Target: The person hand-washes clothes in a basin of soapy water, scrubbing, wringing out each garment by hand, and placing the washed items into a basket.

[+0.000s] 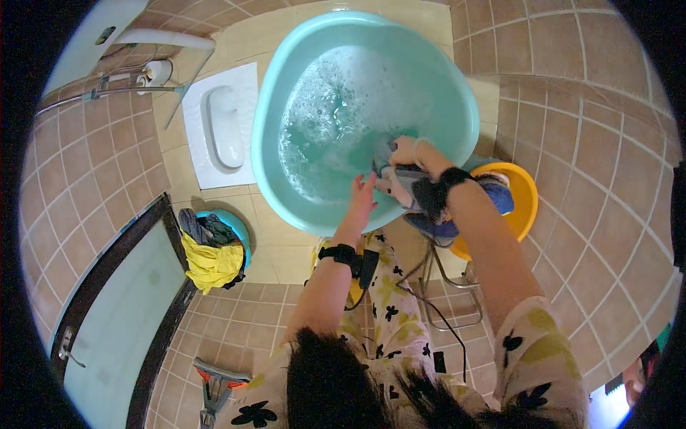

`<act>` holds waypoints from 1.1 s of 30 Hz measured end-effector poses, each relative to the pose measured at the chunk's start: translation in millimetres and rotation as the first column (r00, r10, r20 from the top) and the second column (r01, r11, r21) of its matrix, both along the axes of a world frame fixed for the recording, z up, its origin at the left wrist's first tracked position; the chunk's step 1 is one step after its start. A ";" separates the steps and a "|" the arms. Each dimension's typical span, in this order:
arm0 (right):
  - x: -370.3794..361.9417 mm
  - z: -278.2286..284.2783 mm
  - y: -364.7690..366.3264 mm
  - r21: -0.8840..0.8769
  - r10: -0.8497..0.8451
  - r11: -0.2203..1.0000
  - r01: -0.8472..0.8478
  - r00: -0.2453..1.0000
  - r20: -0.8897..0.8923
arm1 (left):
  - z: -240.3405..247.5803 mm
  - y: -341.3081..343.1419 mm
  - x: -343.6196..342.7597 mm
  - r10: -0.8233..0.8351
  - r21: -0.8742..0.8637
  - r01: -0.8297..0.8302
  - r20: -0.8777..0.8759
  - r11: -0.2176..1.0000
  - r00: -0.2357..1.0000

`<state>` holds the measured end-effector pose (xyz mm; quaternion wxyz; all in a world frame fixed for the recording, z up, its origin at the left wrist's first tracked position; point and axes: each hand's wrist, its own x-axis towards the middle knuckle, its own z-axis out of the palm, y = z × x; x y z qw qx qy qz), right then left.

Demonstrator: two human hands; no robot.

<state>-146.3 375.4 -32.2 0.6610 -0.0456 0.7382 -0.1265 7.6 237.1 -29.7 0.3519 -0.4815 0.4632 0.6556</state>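
Note:
A large light-blue basin (259,136) of sudsy water stands in front of me. At its near right side, my right hand (409,151) is closed on a wet grey garment (384,151). Part of the garment lies in the water and part drapes over the near right rim, with pinkish and dark patches showing. Just left of it, my left hand (362,196) hovers over the near rim with its fingers apart, holding nothing. Its fingertips come close to the cloth; whether they touch it I cannot tell. Both wrists wear black bands.
A yellow-orange basin (527,207) with dark blue cloth stands at the right. On the left is a small blue tub (243,227) heaped with yellow and dark clothes. A white squat toilet (227,132) lies beyond it. A metal-legged stool (457,325) and a mop (214,386) are nearby.

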 end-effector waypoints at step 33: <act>56.6 133.4 6.5 -0.372 -0.298 0.928 -0.012 0.576 -0.761 | 18.6 -25.3 -50.6 0.458 0.533 -0.336 -0.112 0.776 0.882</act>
